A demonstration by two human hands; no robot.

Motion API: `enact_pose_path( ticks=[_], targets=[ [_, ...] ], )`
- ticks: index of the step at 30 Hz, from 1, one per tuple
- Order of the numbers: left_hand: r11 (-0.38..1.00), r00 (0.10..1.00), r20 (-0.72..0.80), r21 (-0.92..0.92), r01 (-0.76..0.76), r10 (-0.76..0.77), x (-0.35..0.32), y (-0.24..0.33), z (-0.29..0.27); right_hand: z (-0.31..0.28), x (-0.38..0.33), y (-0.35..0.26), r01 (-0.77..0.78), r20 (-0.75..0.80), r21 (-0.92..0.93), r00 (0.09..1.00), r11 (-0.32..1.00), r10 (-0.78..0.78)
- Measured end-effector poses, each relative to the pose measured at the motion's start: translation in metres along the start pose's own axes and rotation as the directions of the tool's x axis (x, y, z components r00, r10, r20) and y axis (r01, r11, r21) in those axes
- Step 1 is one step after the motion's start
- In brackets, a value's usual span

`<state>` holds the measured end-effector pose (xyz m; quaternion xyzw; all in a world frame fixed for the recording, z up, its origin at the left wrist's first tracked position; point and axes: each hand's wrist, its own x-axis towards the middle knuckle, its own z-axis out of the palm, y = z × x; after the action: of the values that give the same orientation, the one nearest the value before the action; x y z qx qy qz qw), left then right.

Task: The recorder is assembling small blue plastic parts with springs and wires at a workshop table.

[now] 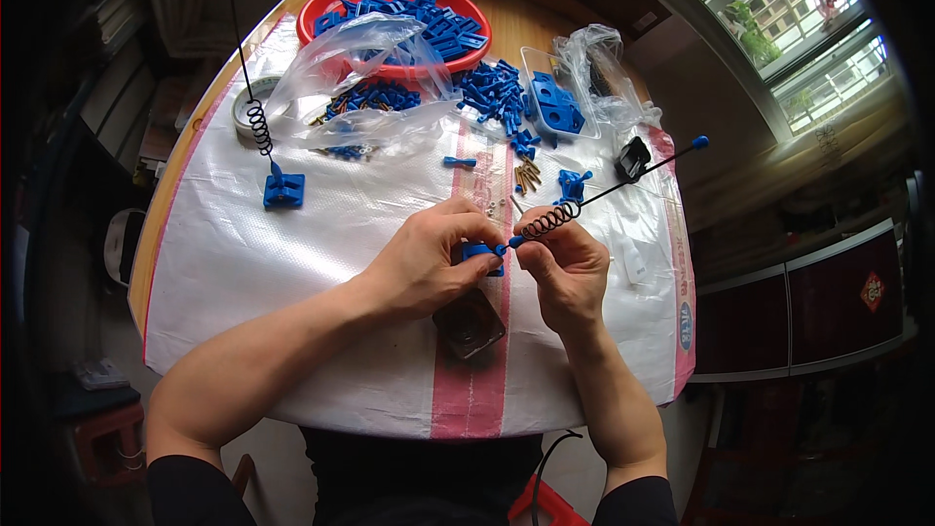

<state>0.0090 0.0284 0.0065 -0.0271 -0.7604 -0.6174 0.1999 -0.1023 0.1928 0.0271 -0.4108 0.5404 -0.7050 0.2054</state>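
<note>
Over the middle of the table, my left hand (pixel 424 258) is closed on a small blue plastic base (pixel 477 251), mostly covered by the fingers. My right hand (pixel 565 278) pinches the blue lower end of a black spring rod (pixel 553 221), whose coil and blue-tipped stem slant up to the right. The rod's blue end meets the base between my fingertips; whether they are joined I cannot tell. Just below my left hand lies a dark square block (pixel 469 322). Another spring rod (pixel 258 127) stands upright on its blue base (pixel 283 191) at the left.
At the back are a red basin (pixel 477 51) of blue parts, a transparent plastic bag (pixel 336 63), a heap of small blue pieces (pixel 495 93) and a plastic tub (pixel 582 122). Brass-coloured screws (pixel 527 173), a blue clip-like part (pixel 572 185) and a tape roll (pixel 243 115) lie around.
</note>
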Motion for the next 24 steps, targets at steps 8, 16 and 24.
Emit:
enact_pose_path(
  ticks=[8,16,24],
  targets=[
    [0.999,1.0,-0.006,0.04,-0.008,0.008,0.0018,0.0027,-0.0011,-0.0028,-0.0021,0.0043,-0.005,-0.031,-0.056,1.0,0.998,0.003],
    [0.991,0.998,-0.041,0.127,-0.041,0.047,0.0011,-0.0012,0.0009,0.0032,-0.0027,-0.0007,-0.041,-0.078,0.027,0.996,0.999,0.043],
    [0.992,0.998,-0.042,0.125,-0.036,0.041,0.0024,-0.0024,-0.0001,0.0032,-0.0017,0.0006,-0.009,-0.054,-0.003,0.999,1.0,0.009]
  ],
)
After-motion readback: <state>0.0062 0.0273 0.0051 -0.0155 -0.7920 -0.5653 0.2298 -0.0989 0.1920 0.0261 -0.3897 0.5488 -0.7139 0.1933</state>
